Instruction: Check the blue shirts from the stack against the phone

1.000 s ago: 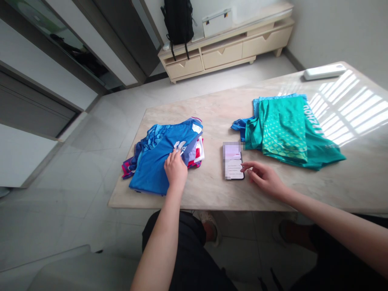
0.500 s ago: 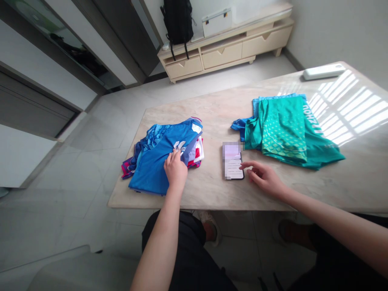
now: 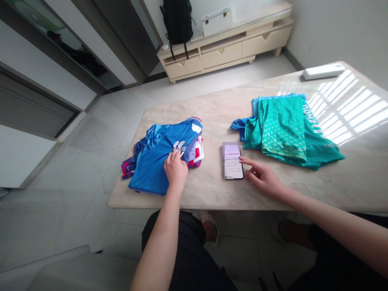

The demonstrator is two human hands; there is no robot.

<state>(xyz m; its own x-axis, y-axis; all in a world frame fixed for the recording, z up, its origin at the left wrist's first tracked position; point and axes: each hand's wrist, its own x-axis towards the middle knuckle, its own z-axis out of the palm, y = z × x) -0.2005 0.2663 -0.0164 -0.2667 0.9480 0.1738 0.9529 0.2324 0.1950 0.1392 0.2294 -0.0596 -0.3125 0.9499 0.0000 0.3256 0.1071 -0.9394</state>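
My left hand (image 3: 175, 170) rests on a pile of folded shirts (image 3: 157, 155), its top one blue, at the near left of the marble table (image 3: 212, 190). The fingers lie flat on the cloth and hold nothing. My right hand (image 3: 263, 178) hovers beside a lit phone (image 3: 233, 162) lying flat in the middle of the table. Its index finger is stretched out and touches the phone's right edge, while the other fingers curl loosely. A green shirt on top of a blue one (image 3: 285, 129) lies spread out to the right of the phone.
A white remote-like box (image 3: 324, 71) lies at the table's far right corner. Beyond the table stands a low cream drawer unit (image 3: 224, 46) with a black backpack (image 3: 178, 22) on it. My legs in dark trousers show under the table's near edge.
My right index finger has slid a little up along the phone's right edge. The left hand and the clothes have not moved.
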